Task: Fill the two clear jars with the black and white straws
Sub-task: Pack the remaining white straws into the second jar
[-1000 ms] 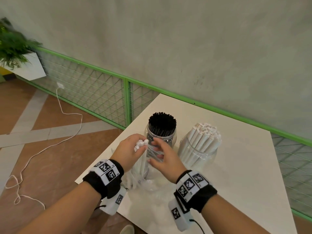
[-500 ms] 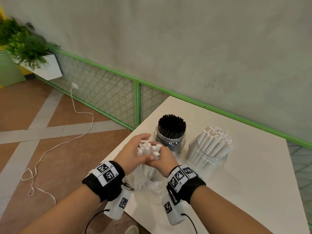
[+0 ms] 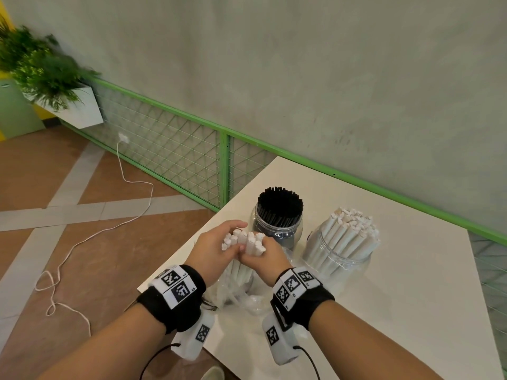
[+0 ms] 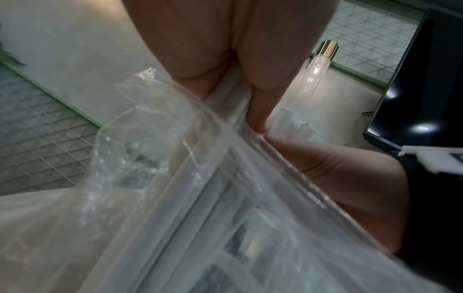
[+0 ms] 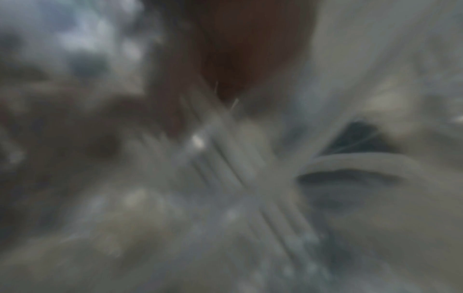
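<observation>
Plastic wrap [image 3: 241,294] around hand-held white straws [image 3: 244,242]

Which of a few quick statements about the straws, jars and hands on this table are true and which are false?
1. Both hands grip a bunch of white straws. True: the left hand and right hand close round it from either side.
2. The black straws lie loose on the table. False: they stand upright in a clear jar.
3. The jar of white straws sits right of the black straws' jar. True.
4. The right-hand jar is empty. False: it is packed with white straws.
5. The gripped bunch still sits in clear plastic wrapping. True, as the left wrist view shows.
</observation>
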Motion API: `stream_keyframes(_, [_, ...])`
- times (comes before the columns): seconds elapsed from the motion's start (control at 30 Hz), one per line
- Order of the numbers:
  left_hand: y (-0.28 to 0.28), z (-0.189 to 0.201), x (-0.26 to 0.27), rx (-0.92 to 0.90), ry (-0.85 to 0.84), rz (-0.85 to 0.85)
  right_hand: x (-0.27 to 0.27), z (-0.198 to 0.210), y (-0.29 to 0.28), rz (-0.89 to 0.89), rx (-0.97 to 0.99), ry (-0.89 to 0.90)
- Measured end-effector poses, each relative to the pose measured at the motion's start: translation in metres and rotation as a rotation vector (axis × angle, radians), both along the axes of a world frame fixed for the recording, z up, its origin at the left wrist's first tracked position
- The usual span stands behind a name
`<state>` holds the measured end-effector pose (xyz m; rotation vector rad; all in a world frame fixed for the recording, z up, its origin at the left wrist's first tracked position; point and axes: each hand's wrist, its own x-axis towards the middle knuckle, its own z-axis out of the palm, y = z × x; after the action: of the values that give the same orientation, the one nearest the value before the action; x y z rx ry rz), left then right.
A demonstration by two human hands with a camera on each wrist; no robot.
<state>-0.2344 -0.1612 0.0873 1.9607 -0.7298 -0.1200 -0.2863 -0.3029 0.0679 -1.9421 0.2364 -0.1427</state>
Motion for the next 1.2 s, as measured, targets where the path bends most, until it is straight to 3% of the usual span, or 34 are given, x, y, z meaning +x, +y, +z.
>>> stream_keyframes(0.33, [-0.011,0.001,0.002,-0.013,-0.067,-0.005,-0.009,-0.004,-0.006,-0.082,0.125,-0.028])
stream_keyframes(0.57, [-0.005,-0.006,0.004,0.101,-0.171,-0.011,-0.020,0.006,-0.025,-0.207,0.157,-0.075])
stream_keyframes(0.9, [-0.009,-0.011,0.001,0.099,-0.168,-0.048,-0.040,-0.012,-0.033,-0.243,0.204,-0.086])
stream_keyframes(1.1, [-0.013,-0.009,-0.002,0.094,-0.148,-0.041,-0.043,-0.024,-0.039,-0.209,0.124,0.013])
stream_keyframes(1.2, [-0.012,-0.009,-0.001,0.094,-0.143,-0.035,-0.044,-0.012,-0.042,-0.210,0.082,0.000])
